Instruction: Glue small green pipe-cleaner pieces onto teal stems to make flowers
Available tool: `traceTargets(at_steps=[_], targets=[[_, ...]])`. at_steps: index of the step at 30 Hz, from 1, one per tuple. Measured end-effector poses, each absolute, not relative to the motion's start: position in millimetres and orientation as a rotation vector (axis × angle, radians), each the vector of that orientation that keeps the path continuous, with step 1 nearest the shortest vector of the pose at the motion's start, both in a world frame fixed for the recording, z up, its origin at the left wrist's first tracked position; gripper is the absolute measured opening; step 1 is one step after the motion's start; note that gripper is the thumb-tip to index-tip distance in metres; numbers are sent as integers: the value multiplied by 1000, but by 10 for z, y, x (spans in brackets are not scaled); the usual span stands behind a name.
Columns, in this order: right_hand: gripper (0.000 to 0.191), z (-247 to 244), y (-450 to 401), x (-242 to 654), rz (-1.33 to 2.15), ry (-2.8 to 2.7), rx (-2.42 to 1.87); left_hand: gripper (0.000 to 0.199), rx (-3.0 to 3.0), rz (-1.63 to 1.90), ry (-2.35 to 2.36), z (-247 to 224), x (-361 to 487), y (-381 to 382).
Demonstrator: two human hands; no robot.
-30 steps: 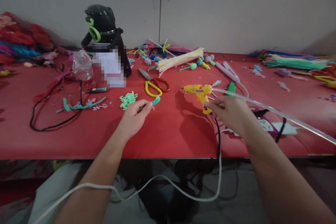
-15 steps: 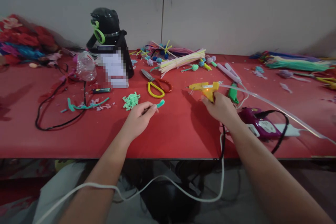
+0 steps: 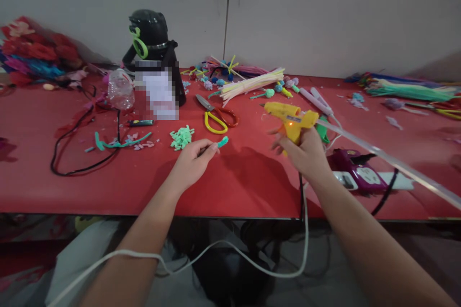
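The left hand (image 3: 196, 160) pinches a green piece (image 3: 223, 142) beside green bits (image 3: 182, 137); the right hand (image 3: 302, 151) grips a yellow glue gun (image 3: 292, 119), its light glowing. Scissors (image 3: 217, 116) lie between them on the red table (image 3: 230, 187).

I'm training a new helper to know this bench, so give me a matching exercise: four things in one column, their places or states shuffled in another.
Things
1. glue gun
2. scissors
3. teal piece
4. black flask

Places or states
A. standing upright towards the back of the red table
B. pinched in the left hand
C. held in the right hand
D. lying down, one handle yellow, the other red

Right pairs: 1-C, 2-D, 3-B, 4-A
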State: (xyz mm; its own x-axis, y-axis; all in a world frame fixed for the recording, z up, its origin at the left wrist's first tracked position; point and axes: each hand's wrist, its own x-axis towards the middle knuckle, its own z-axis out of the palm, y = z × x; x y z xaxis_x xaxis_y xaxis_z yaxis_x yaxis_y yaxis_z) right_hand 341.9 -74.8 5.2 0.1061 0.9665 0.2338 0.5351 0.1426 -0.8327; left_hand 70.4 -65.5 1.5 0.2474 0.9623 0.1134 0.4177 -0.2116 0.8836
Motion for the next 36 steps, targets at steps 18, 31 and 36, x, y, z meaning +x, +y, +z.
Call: traceTargets(at_steps=[18, 31, 36], targets=[[38, -145, -944, 3015, 1209, -1432, -1367, 36, 1781, 946, 1328, -46, 693, -645], [41, -235, -950, 3052, 1162, -1573, -1315, 36, 1790, 939, 1366, -48, 696, -654], [38, -223, -957, 3049, 1178, -1575, -1335, 37, 1786, 938, 1358, -39, 696, -658]])
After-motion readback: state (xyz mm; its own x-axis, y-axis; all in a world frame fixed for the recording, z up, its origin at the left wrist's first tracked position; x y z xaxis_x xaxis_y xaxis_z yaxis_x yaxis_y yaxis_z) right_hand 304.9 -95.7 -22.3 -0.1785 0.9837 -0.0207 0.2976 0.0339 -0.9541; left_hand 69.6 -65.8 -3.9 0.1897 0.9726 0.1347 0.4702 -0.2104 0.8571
